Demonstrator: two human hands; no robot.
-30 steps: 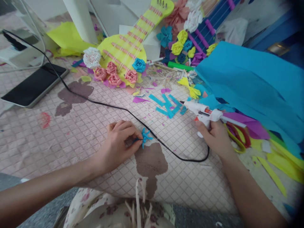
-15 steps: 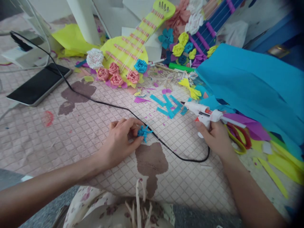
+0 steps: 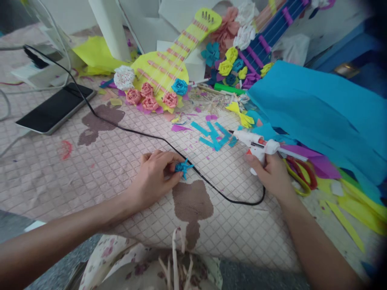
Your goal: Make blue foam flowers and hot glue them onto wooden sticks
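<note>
Between the thumb and fingers of my left hand [image 3: 157,173] is a small blue paper flower [image 3: 183,168] with pointed strips sticking out. My right hand [image 3: 276,175] grips a white glue gun [image 3: 256,144] with an orange trigger, its dark nozzle aimed left. A clear glue stick [image 3: 293,153] pokes out of its back. Several blue paper strips [image 3: 216,135] lie on the cloth just beyond the nozzle. The gun's black cord [image 3: 163,139] runs across the table, passing close behind the flower.
A yellow paper guitar [image 3: 165,72] with paper roses stands at the back, a blue guitar [image 3: 266,40] right of it. Blue paper sheets [image 3: 320,112] and scissors [image 3: 302,175] are at right. A phone [image 3: 57,108] and power strip [image 3: 39,72] sit at left.
The camera view has shifted slightly. Both hands keep their grips on the flower and the glue gun, with hardly any movement over the table.
</note>
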